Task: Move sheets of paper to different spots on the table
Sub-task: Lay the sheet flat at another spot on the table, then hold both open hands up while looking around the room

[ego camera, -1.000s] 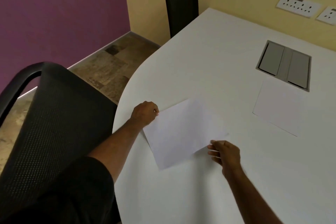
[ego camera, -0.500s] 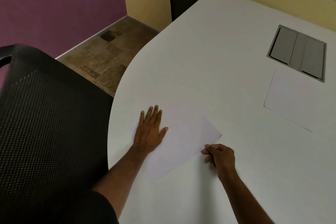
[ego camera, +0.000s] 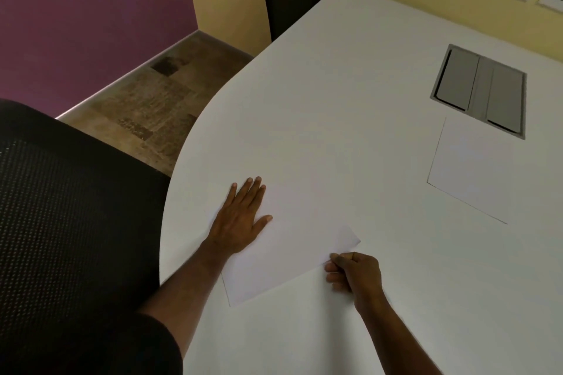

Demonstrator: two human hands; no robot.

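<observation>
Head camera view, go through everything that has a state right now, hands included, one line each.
Left hand: open, flat on the near sheet.
Right hand: pinching the near sheet's edge.
Near sheet: lying on the table, held by both hands.
Far sheet: flat, untouched, beside the cable hatch.
Cable hatch: both flaps shut.

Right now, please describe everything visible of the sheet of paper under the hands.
The near sheet is plain white, blank, rectangular, and lies turned at an angle near the table's curved edge. The left hand presses flat on its left part; the right hand pinches its near edge by the right corner.
</observation>
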